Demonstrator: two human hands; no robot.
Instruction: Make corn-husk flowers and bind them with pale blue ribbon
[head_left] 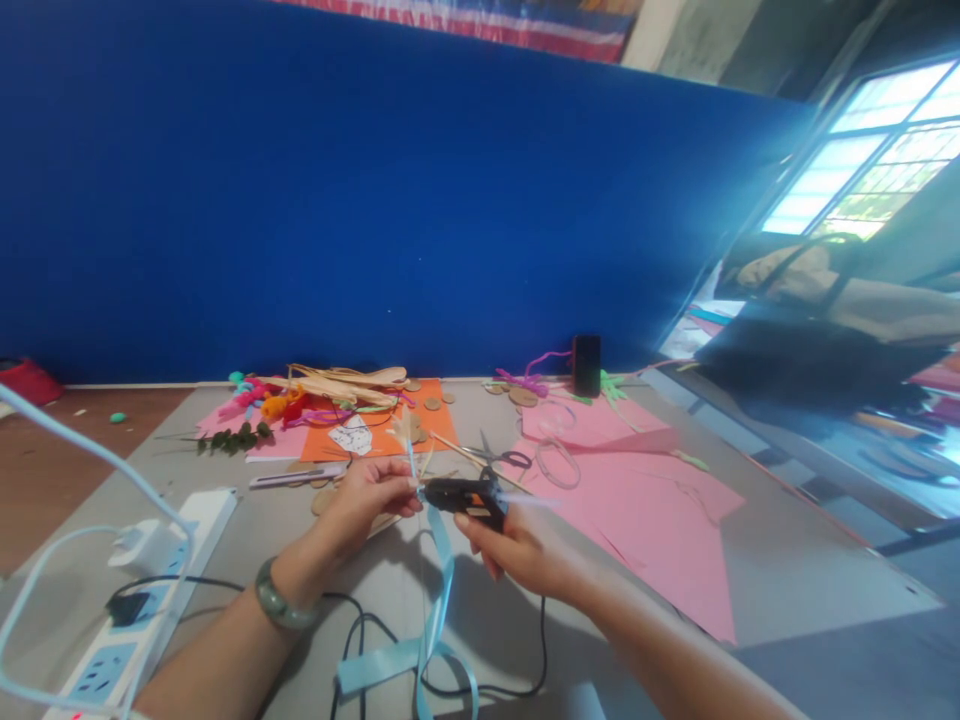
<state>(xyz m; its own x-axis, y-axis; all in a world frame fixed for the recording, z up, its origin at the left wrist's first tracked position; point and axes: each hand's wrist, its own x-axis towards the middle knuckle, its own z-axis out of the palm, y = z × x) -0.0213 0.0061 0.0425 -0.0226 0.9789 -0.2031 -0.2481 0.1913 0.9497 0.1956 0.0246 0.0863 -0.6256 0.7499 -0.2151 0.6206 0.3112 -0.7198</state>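
Note:
My right hand (517, 548) is closed round a black hot glue gun (459, 495), a glue stick (529, 498) jutting from its rear. The gun's nozzle points left, at the fingertips of my left hand (379, 487). Those fingers pinch a light blue ribbon (442, 560) close to the nozzle; whether the tip touches it I cannot tell. The ribbon's long tail hangs onto the table in loops. A thin upright stem (411, 458), blue on its lower part, rises from the same fingertips, and pale petal-like pieces (406, 428) show near its top.
Scissors (487, 455), a box cutter (296, 477) and wood slices (523, 397) lie beyond my hands. Pink paper (645, 520) covers the right side. A power strip (176, 560) and black cord (544, 640) lie nearer. A phone (586, 365) stands against the blue partition (375, 200).

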